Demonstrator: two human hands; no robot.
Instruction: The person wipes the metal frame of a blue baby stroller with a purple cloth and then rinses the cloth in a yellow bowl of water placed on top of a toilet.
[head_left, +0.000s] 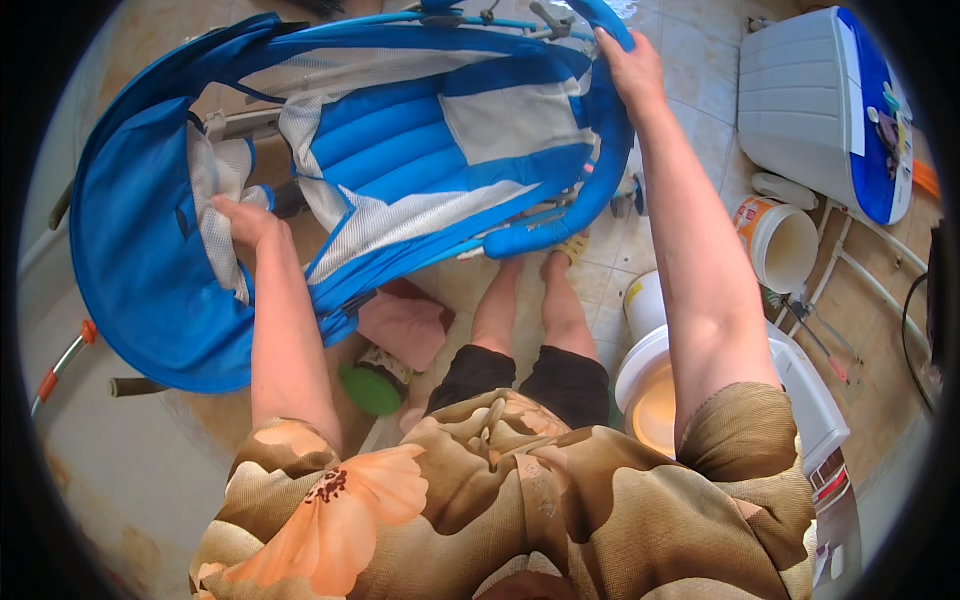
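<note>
A blue baby stroller with a padded seat (390, 142) and white mesh sides stretches across the upper left in front of me. My left hand (251, 221) is closed on the white mesh cloth (214, 180) beside the round blue canopy (135, 247). At the other end, my right hand (634, 71) grips the blue foam-padded bar (619, 135) near its top. Part of the stroller's frame and its wheels are hidden under the fabric.
A grey and blue plastic appliance (795, 105) stands at the upper right. Below it are an open white bucket (787, 251), white pipes (885, 281) and a white tub (637, 360). A green-lidded container (371, 390) and a pink cloth (401, 326) lie left of my legs.
</note>
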